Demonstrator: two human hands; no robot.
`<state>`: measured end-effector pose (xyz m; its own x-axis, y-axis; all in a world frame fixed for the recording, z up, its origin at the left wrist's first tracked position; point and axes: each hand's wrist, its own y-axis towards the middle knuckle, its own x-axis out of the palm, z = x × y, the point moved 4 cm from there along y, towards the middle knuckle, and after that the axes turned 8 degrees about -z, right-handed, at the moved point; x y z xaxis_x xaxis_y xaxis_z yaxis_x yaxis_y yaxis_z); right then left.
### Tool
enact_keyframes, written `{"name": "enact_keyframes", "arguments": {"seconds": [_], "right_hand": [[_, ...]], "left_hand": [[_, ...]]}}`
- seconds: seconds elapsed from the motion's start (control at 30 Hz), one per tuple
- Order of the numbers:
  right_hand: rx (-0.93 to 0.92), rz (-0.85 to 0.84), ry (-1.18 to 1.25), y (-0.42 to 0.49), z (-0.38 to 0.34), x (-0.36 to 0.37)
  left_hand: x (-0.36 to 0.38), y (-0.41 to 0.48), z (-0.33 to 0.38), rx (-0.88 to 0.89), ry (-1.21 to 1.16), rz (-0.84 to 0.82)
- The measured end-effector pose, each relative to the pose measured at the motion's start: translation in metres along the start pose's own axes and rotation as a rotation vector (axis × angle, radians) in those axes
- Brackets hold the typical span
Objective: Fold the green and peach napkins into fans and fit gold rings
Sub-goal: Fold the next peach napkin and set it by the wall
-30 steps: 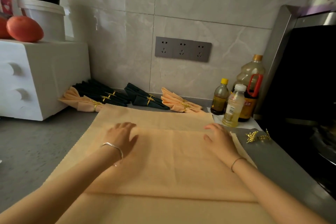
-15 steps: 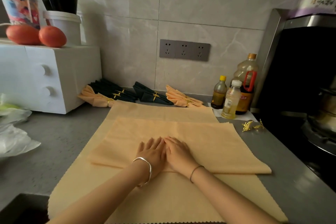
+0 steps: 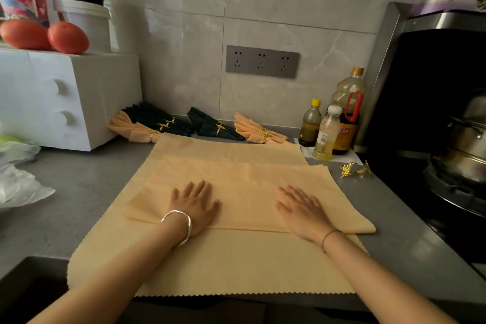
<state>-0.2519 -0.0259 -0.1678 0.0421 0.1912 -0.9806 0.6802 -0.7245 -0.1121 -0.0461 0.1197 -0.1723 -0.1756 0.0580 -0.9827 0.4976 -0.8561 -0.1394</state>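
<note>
We see one peach napkin (image 3: 236,187), folded over, zigzag-edged. Our left hand (image 3: 193,205) and right hand (image 3: 302,210) press it, fingers straight. Two gold rings (image 3: 347,169) lie far right.

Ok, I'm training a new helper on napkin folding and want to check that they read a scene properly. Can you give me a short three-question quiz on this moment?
1. True or false: the left hand and the right hand both lie flat on the peach napkin.
2. Where are the loose gold rings?
A. on the napkin
B. on the counter, right of the napkin, near the bottles
C. in the left hand
3. How many bottles stand by the wall?

Key: 1 true; 2 B; 3 three.
</note>
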Motion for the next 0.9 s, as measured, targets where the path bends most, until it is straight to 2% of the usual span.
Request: {"name": "enact_keyframes", "arguments": {"seconds": [0.27, 0.53, 0.63, 0.8, 0.9], "right_hand": [[0.147, -0.001, 0.002, -0.017, 0.088, -0.012], [0.201, -0.057, -0.052, -0.012, 0.091, -0.021], [0.194, -0.011, -0.013, 0.003, 0.068, -0.036], [-0.028, -0.044, 0.097, 0.054, -0.011, -0.049], [-0.060, -0.090, 0.119, 0.089, -0.052, -0.050]], "left_hand": [[-0.010, -0.003, -0.046, -0.128, 0.005, -0.011], [-0.018, -0.006, -0.072, -0.197, -0.071, 0.025], [-0.018, -0.007, -0.070, -0.198, -0.077, 0.041], [-0.019, -0.008, -0.070, -0.192, -0.082, 0.068], [-0.017, -0.006, -0.071, -0.192, -0.090, 0.074]]}}
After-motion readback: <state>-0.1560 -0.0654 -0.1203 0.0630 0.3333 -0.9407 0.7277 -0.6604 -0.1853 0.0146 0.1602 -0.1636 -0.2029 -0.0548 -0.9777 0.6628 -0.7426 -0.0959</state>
